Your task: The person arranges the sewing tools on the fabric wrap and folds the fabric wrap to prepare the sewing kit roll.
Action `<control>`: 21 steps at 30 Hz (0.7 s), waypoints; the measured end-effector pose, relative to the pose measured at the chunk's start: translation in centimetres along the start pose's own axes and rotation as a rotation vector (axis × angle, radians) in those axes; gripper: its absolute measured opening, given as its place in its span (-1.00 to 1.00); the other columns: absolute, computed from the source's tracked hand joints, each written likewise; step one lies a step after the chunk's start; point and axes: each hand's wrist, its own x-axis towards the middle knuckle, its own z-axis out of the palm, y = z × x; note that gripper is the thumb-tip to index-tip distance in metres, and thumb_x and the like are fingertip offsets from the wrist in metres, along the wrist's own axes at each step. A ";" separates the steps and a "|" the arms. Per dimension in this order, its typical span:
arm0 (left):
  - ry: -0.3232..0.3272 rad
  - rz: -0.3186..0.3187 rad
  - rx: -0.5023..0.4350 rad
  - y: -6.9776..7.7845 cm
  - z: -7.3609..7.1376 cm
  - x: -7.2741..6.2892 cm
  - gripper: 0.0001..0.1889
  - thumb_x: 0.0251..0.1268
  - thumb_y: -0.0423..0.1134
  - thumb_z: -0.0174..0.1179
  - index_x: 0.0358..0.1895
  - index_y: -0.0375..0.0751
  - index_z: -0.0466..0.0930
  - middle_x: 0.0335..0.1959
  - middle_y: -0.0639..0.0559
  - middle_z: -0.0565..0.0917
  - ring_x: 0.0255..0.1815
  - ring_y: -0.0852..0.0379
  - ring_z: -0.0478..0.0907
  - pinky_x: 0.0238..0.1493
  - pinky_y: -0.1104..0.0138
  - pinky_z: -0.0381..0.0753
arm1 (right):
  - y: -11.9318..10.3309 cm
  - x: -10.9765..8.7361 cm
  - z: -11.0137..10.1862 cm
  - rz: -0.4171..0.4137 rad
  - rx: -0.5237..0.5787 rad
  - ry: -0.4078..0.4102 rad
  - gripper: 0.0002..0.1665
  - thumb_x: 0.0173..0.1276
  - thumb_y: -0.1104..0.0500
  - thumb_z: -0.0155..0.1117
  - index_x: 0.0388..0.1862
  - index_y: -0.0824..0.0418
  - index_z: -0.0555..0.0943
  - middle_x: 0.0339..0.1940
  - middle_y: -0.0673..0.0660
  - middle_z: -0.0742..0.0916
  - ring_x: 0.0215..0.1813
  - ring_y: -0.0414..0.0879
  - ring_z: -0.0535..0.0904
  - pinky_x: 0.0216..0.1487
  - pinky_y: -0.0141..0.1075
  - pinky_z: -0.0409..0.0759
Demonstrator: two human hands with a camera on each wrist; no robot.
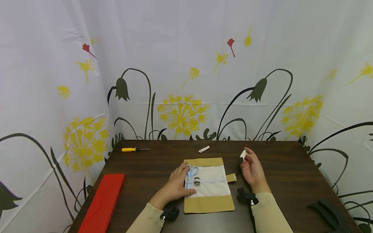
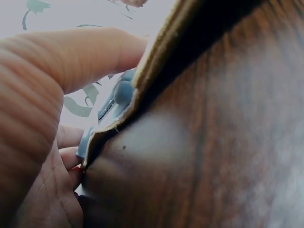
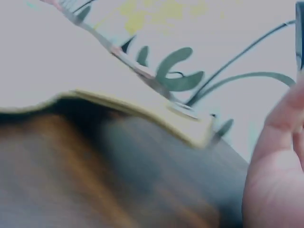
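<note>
A tan-edged fabric roll pouch [image 1: 208, 205] lies unfolded on the table, its pale inside facing up. Light blue scissors [image 1: 190, 173] and a small dark-and-silver cylinder [image 1: 197, 181] sit at its elastic band. My left hand [image 1: 175, 185] rests on the pouch's left edge, thumb on the cloth and fingers beside the scissors. In the left wrist view, the thumb [image 2: 109, 52] touches the cloth's edge. Right of the pouch, my raised right hand [image 1: 253, 169] pinches a small white-and-black object [image 1: 243, 156]; its kind is unclear. The right wrist view is blurred.
A yellow-handled screwdriver [image 1: 129, 149] lies at the back left, and a small white item [image 1: 204, 149] lies behind the pouch. At the left is a red flat case [image 1: 102, 204]; a black curved object [image 1: 330, 213] is at front right. A printed curtain [image 1: 183, 48] hangs behind.
</note>
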 end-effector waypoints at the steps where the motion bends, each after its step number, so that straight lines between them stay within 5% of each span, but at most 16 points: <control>1: 0.006 0.003 0.004 0.1 -0.1 0.0 0.12 0.20 0.07 0.62 0.68 -0.39 0.20 0.80 -0.32 0.04 0.79 -0.37 0.01 0.70 -0.40 -0.04 | 0.1 -0.1 0.4 0.027 0.003 -0.022 -0.64 0.85 0.30 -0.31 0.37 0.16 0.42 -0.26 0.00 0.74 -0.42 -0.26 0.70 -0.41 -0.46 0.64; 5: 0.011 -0.001 0.015 0.1 -0.6 0.1 0.13 0.19 0.08 0.62 0.69 -0.38 0.20 0.81 -0.31 0.04 0.80 -0.35 0.01 0.71 -0.38 -0.03 | 1.0 -0.3 1.9 0.121 0.002 -0.080 -0.64 0.86 0.27 -0.30 0.42 0.13 0.38 -0.17 -0.02 0.76 -0.31 -0.26 0.75 -0.27 -0.45 0.71; 8: 0.007 -0.005 0.014 0.0 -0.5 0.1 0.12 0.20 0.09 0.61 0.69 -0.37 0.20 0.81 -0.30 0.04 0.80 -0.34 0.01 0.71 -0.37 -0.03 | 1.5 -0.3 2.6 0.126 -0.063 -0.050 -0.65 0.86 0.26 -0.22 0.42 0.10 0.43 -0.12 -0.03 0.74 -0.22 -0.27 0.74 -0.15 -0.45 0.73; 15: 0.006 0.007 0.008 0.0 -0.3 0.1 0.11 0.21 0.09 0.60 0.69 -0.37 0.20 0.81 -0.31 0.04 0.81 -0.35 0.00 0.72 -0.37 -0.04 | 1.2 -0.5 4.5 -0.108 -0.592 -0.050 -0.40 0.71 0.33 0.17 0.60 0.38 0.25 -0.13 -0.01 0.61 -0.22 -0.09 0.83 -0.25 -0.38 0.76; 18: 0.005 0.014 0.003 -0.1 -0.1 0.1 0.11 0.21 0.08 0.60 0.69 -0.38 0.21 0.81 -0.31 0.04 0.80 -0.35 0.00 0.71 -0.37 -0.04 | 2.1 -0.9 5.4 -0.169 -0.637 -0.032 -0.41 0.66 0.37 0.22 0.55 0.36 0.28 -0.13 0.01 0.60 -0.26 -0.08 0.83 -0.28 -0.34 0.79; 21: 0.000 0.011 0.004 -0.1 0.2 0.0 0.11 0.21 0.09 0.60 0.69 -0.38 0.21 0.81 -0.31 0.03 0.80 -0.36 0.00 0.72 -0.37 -0.05 | 4.1 -1.4 5.8 -0.117 -0.616 -0.024 -0.39 0.65 0.36 0.25 0.54 0.35 0.27 -0.11 0.03 0.63 -0.25 -0.08 0.83 -0.29 -0.31 0.80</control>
